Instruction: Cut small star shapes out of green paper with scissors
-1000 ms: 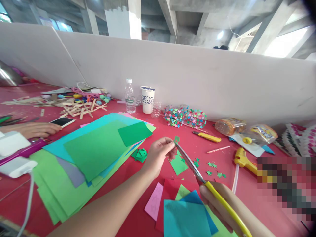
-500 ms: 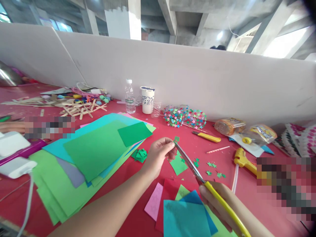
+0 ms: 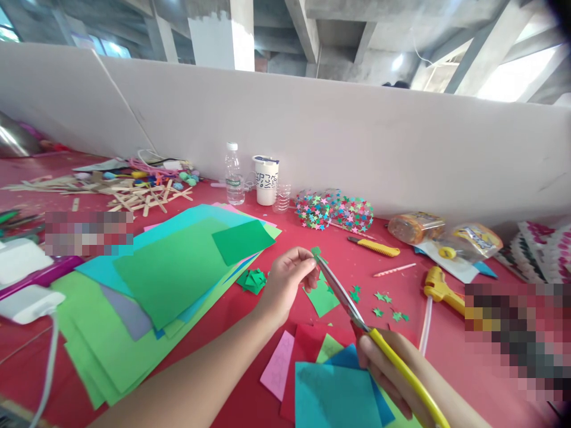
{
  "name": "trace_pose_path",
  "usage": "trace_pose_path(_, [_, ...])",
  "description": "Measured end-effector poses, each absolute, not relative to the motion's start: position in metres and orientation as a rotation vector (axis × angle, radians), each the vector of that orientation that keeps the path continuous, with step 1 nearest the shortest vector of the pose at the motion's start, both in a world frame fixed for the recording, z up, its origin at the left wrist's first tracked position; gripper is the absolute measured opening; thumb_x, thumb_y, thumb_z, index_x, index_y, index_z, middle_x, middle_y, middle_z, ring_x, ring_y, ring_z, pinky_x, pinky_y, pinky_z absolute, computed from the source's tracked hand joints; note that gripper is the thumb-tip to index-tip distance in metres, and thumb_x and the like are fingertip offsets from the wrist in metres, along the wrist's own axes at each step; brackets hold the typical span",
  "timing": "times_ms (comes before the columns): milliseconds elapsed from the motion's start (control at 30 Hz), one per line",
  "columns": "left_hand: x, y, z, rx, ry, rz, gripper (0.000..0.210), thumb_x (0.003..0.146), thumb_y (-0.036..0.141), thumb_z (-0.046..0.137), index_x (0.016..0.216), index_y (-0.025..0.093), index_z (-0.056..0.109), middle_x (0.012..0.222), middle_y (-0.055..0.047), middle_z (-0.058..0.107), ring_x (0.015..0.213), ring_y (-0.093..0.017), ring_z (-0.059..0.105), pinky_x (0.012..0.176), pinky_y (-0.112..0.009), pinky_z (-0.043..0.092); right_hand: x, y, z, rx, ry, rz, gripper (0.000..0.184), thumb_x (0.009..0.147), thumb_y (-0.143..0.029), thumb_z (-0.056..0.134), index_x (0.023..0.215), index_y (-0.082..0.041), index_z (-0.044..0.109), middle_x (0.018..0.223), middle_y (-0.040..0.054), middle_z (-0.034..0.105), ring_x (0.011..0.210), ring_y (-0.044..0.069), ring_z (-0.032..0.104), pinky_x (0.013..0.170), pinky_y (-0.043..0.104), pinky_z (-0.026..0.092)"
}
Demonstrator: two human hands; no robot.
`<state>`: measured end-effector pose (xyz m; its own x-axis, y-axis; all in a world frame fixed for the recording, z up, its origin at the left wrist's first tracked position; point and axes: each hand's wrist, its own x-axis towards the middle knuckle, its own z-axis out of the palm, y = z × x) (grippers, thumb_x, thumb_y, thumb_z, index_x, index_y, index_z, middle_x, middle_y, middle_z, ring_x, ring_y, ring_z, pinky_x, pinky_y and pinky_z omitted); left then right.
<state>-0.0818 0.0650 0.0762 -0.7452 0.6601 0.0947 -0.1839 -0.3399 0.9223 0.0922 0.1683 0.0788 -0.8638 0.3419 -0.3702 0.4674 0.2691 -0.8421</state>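
Note:
My left hand (image 3: pixel 292 276) pinches a small piece of green paper (image 3: pixel 316 252) between thumb and fingertips. Around the handles of yellow-handled scissors (image 3: pixel 375 336), my right hand (image 3: pixel 392 356) is closed, and the blade tips meet the green piece. Beneath the blades lies a light green paper sheet (image 3: pixel 322 300). Several cut green stars (image 3: pixel 382 297) are scattered to the right of the scissors. A pile of green paper squares (image 3: pixel 252 280) sits left of my left hand. Teal paper (image 3: pixel 334 392), a red sheet (image 3: pixel 301 351) and a pink piece (image 3: pixel 279 362) lie nearest me.
Large coloured sheets (image 3: pixel 173 267) spread on the left beside a white power adapter (image 3: pixel 27 303). A water bottle (image 3: pixel 234 175), a paper cup (image 3: pixel 266 181) and star-covered bottles (image 3: pixel 332 209) stand or lie along the partition. A yellow utility knife (image 3: pixel 373 246) and a glue gun (image 3: pixel 439 288) lie at right.
The green piece at the blade tips has shifted slightly and sits lower against my fingers. Both hands stay in nearly the same place.

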Motion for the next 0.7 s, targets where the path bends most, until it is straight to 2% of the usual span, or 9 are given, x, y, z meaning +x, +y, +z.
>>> trace_pose_path(233, [-0.0806, 0.0643, 0.076, 0.67, 1.376, 2.092, 0.011, 0.077, 0.025, 0.059, 0.071, 0.016, 0.055, 0.056, 0.003, 0.055, 0.048, -0.008, 0.049, 0.045, -0.019, 0.037, 0.096, 0.1697, 0.0819, 0.759, 2.408, -1.638, 0.065, 0.073, -0.08, 0.033, 0.072, -0.018, 0.05, 0.037, -0.0102, 0.032, 0.034, 0.004, 0.024, 0.035, 0.017, 0.023])
trace_pose_path(467, [-0.0823, 0.0654, 0.0753, 0.657, 1.415, 2.1, 0.01, 0.074, 0.024, 0.063, 0.07, 0.016, 0.059, 0.058, 0.003, 0.054, 0.051, -0.007, 0.048, 0.049, -0.019, 0.037, 0.0961, 0.1666, 0.0825, 0.789, 2.405, -1.685, 0.062, 0.075, -0.078, 0.033, 0.07, -0.019, 0.049, 0.036, -0.0102, 0.03, 0.033, 0.005, 0.023, 0.034, 0.017, 0.021])
trace_pose_path(600, [-0.0817, 0.0661, 0.0755, 0.634, 1.425, 2.151, 0.008, 0.071, 0.022, 0.065, 0.07, 0.016, 0.061, 0.07, 0.001, 0.058, 0.056, -0.007, 0.05, 0.052, -0.019, 0.039, 0.0933, 0.1656, 0.0826, 0.79, 2.43, -1.681, 0.062, 0.075, -0.079, 0.033, 0.067, -0.019, 0.047, 0.034, -0.0107, 0.031, 0.031, 0.004, 0.022, 0.035, 0.017, 0.018])
trace_pose_path(700, [-0.0801, 0.0654, 0.0768, 0.622, 1.39, 2.124, 0.009, 0.073, 0.023, 0.063, 0.069, 0.016, 0.06, 0.062, 0.001, 0.058, 0.056, -0.009, 0.052, 0.052, -0.02, 0.04, 0.0925, 0.1667, 0.0826, 0.808, 2.422, -1.669, 0.06, 0.075, -0.077, 0.035, 0.066, -0.019, 0.046, 0.034, -0.0109, 0.032, 0.03, 0.004, 0.022, 0.035, 0.018, 0.015])
